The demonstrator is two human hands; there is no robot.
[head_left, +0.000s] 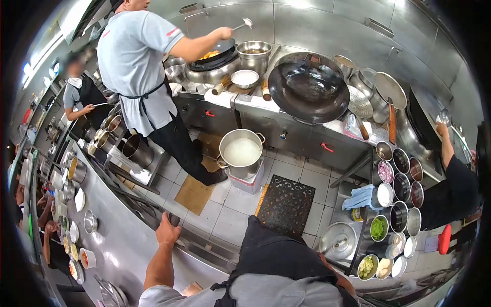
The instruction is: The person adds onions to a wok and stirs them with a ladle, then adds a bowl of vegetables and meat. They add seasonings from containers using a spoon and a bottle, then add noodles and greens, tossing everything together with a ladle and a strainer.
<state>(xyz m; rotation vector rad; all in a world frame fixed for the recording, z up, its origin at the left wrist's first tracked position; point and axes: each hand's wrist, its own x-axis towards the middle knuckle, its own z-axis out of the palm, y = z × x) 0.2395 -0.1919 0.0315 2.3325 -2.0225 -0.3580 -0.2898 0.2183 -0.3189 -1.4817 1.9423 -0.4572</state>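
Note:
My left hand point(168, 229) rests at the edge of the long steel counter point(128, 225), its fingers bent over the rim. On my right side, a strip of my forearm point(341, 279) shows beside the black apron; the hand at its end is mostly hidden, close to a round metal lid point(338, 241). In front of me a pot of whitish liquid point(242, 152) stands on a pale container. A large black wok point(309, 89) is tilted on the range beyond it.
A co-worker point(135, 66) at the left burner raises a ladle. Another person's arm point(446, 140) reaches in from the right, near a rack of ingredient tins point(379, 228). A black mat point(286, 205) and cardboard point(194, 194) lie on the tiles. Bowls line the counter's left side.

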